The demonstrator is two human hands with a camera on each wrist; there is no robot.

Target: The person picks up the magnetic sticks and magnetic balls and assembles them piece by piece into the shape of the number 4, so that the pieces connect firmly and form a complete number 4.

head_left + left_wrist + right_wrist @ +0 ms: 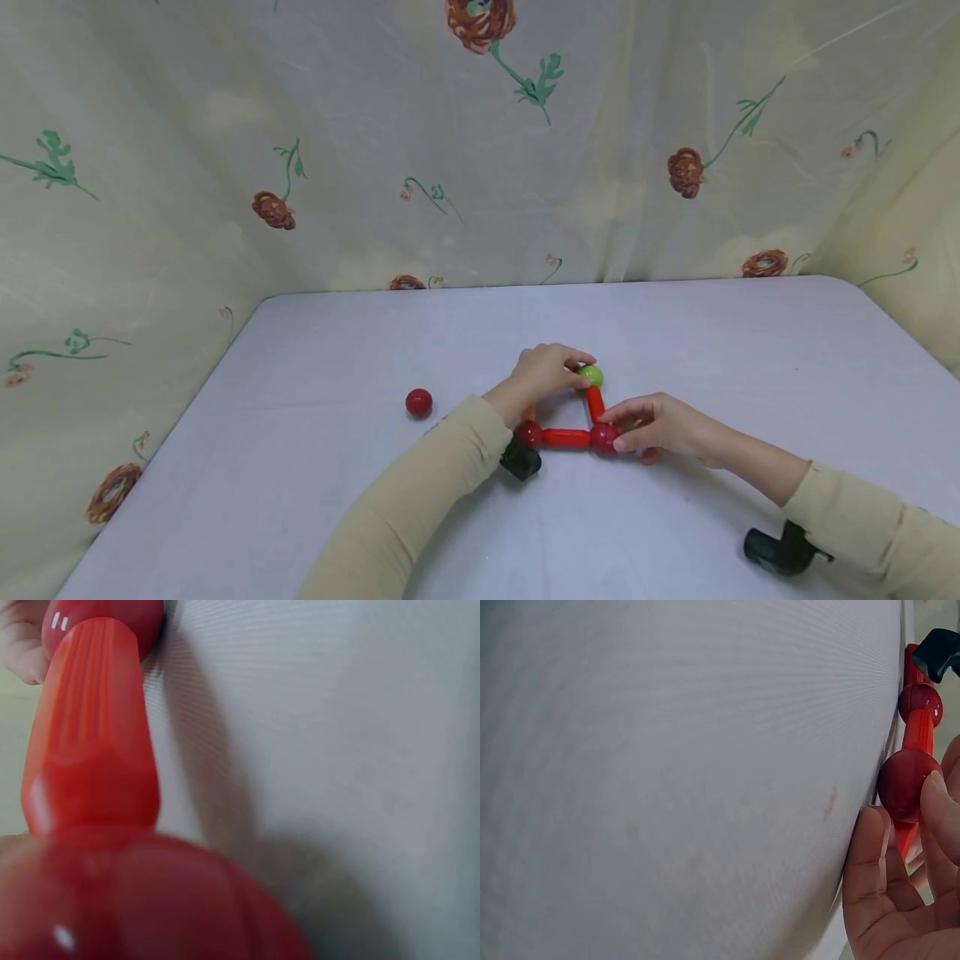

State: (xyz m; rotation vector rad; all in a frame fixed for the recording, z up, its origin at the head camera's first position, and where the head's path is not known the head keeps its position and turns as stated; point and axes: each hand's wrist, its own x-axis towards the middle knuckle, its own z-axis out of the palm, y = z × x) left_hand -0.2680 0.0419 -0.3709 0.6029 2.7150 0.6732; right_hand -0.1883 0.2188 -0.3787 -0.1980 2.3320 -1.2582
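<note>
My left hand (550, 369) pinches a green ball (592, 376) at the back corner of a frame of red rods and balls. My right hand (660, 427) grips the dark red ball (604, 438) at the near right corner, thumb on its side, as the right wrist view also shows on the ball (905, 784). One red rod (595, 404) joins these two balls. Another rod (566, 438) runs left to a second red ball (528, 433), beside my left wrist. An orange-red piece behind that ball is mostly hidden by my left arm.
A loose red ball (418, 403) lies on the white table (315, 375), left of my left hand. Black wrist cameras hang under both forearms, the left one (521, 459) close to the near left ball. A flowered curtain (600, 167) stands behind the table.
</note>
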